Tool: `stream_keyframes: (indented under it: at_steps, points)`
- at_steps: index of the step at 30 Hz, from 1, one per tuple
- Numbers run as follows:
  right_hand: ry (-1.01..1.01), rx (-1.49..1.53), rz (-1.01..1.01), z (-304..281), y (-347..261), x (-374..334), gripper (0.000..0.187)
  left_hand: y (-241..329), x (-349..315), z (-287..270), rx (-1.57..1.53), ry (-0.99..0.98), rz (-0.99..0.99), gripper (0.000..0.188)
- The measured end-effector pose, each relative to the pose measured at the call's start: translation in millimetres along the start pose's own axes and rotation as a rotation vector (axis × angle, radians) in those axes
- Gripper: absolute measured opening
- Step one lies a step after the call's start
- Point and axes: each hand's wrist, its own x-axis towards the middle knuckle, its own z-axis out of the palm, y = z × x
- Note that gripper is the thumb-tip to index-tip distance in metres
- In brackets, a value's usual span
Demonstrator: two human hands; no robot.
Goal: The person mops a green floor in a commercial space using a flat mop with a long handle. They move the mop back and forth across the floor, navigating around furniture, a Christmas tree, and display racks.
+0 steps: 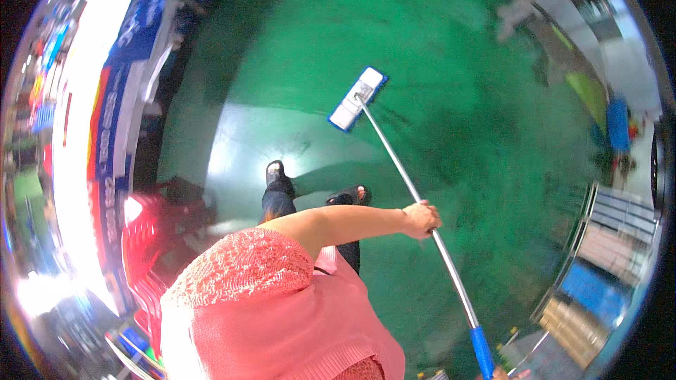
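Left hand (421, 219) wrapped around the metal mop handle (405, 181) about midway along, fingers closed on it, arm stretched out from a pink knit top. Right hand (501, 374) barely visible at bottom edge, cut off by the frame; sits right at the blue grip (482, 352) at the handle's end, but can't tell whether fingers are closed on it.

Flat mop head (358, 98), white pad with blue trim, lying flat on the green floor (451, 63), well ahead of the feet. Handle runs diagonally from head down to lower right.

Two feet in dark open sandals (276, 172) on floor just below a bright glare patch; dark trousers partly hidden by the torso.

Red plastic basket stack (144, 239) at left, near the left foot, partly blown out by glare. Left rim: blue-and-red shelving or banners (113, 112), overexposed, detail unreadable. Right rim: shelving with blue and brown boxes (595, 281), bent by the lens, contents not clear. Top right: grey blurred shapes, too smeared to identify.
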Motion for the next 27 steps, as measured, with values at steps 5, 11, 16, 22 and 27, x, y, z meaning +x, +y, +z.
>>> stream_keyframes:
  at_steps: [5, 11, 16, 22, 27]
  points:
    - [-0.097, 0.71, 0.445, 165, -9, -35, 0.042, -106, -121, -112, 0.202, 0.089, -0.363, 0.017]
    - [-0.371, 0.817, 0.539, 377, -56, -163, 0.022, -233, -292, -241, 0.376, 0.105, -0.705, 0.019]
    - [-0.722, 0.754, 0.481, 525, -84, -260, 0.02, -336, -409, -325, 0.449, 0.317, -1.0, 0.021]
    - [-1.051, 0.763, 0.315, 624, -122, -359, 0.022, -402, -522, -378, 0.408, 0.587, -1.253, 0.028]
    - [-1.122, 0.799, 0.271, 654, -157, -363, 0.024, -385, -561, -395, 0.405, 0.719, -1.214, 0.03]
